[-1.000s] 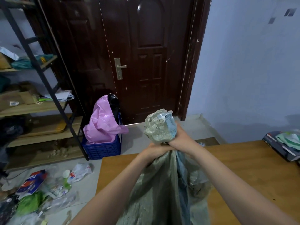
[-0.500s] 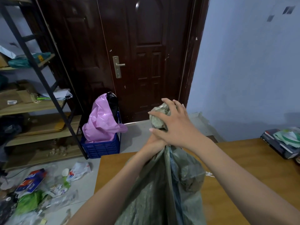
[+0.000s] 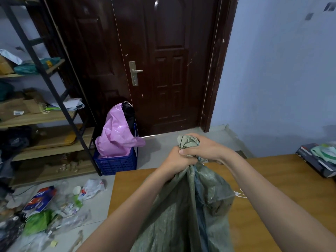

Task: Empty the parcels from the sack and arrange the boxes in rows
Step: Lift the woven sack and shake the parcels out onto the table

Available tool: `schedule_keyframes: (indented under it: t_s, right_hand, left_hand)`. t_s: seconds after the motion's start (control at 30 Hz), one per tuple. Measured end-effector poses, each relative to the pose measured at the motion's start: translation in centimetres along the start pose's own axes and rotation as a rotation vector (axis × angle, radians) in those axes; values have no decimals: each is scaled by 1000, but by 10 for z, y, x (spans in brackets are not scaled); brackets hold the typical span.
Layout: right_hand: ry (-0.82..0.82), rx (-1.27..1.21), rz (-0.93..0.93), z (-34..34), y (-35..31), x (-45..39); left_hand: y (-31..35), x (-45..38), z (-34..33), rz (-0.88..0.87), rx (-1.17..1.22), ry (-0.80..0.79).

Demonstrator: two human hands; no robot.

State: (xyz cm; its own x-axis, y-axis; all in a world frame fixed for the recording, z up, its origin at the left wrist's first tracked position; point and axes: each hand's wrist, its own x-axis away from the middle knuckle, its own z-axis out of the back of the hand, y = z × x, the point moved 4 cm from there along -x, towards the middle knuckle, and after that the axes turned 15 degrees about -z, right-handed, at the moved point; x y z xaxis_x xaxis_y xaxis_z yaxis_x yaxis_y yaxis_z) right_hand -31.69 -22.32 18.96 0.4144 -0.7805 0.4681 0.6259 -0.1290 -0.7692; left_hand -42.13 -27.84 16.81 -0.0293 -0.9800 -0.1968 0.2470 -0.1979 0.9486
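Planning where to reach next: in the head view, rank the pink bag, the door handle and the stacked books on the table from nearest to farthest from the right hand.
From the right hand:
1. Pink bag, left, in the blue crate.
2. Stacked books, right, on the table edge.
3. Door handle, up on the door behind.

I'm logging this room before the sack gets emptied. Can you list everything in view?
Woven plastic sack: one, grey-green, on the table, neck bunched shut.
Wooden table: one, tan, lower right.
Books: a small dark stack, table's far right edge.
Panelled door: one, dark brown, shut.
Plastic crate: one, blue, by the door, holding a pink plastic bag.
Shelf rack: one, black-framed, left.
Litter: scattered, mixed colours, on the floor.
Left hand: gripping the neck.
Right hand: gripping its top.
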Motion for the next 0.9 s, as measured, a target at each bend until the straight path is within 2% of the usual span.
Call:
schedule_keyframes:
  t_s: [0.07,0.2,0.27,0.37,0.53,0.7,0.9]
  right_hand:
    - [13,-49,-1,4,2,-1]
    - [20,-92,44,9,5,5]
    - [56,-97,45,9,8,8]
    - [91,-176,5,10,13,5]
    - [126,-405,0,9,5,7]
    - [150,-590,-33,0,-5,10]
    - [183,-615,34,12,-25,22]
  left_hand:
    - [0,0,0,13,8,-59]
    - [-10,3,17,31,73,-296]
    - [-17,3,29,45,2,-310]
    - [-18,-4,50,26,-156,-234]
    - [-18,2,32,-3,-102,-341]
    - [-18,0,7,-91,94,-107]
    - [8,-10,10,-163,189,-30]
